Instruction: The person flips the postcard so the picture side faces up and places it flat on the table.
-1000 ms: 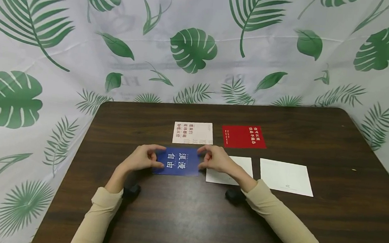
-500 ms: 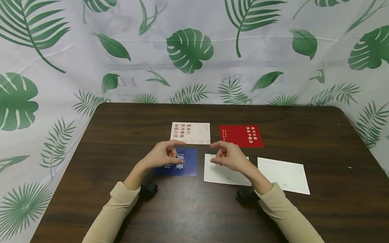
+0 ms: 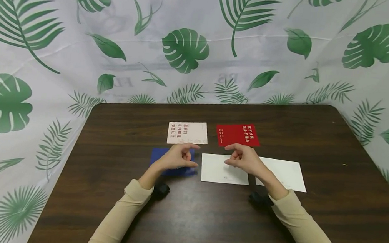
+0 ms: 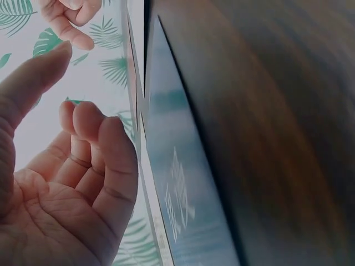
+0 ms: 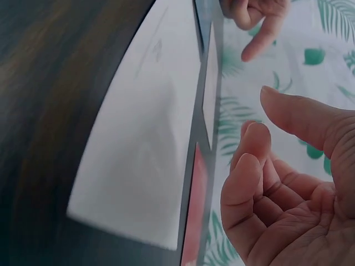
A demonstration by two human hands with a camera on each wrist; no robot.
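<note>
My left hand hovers over the blue card with white lettering, hiding most of its print. Thumb and index finger are spread apart, and nothing lies between them. The right hand hangs over the near middle white card, its thumb and index finger likewise parted and holding nothing. In the left wrist view the blue card lies flat beside the hand. The right wrist view shows the white card below the loosely curled fingers.
A second white card lies to the right, partly behind the right hand. Farther back are a cream card with red lettering and a red card. All rest on a dark wooden table before a leaf-printed cloth.
Both hands have let go of the blue card, lifted off it and moved right. The blue card stays on the table; the head view has shifted slightly.
</note>
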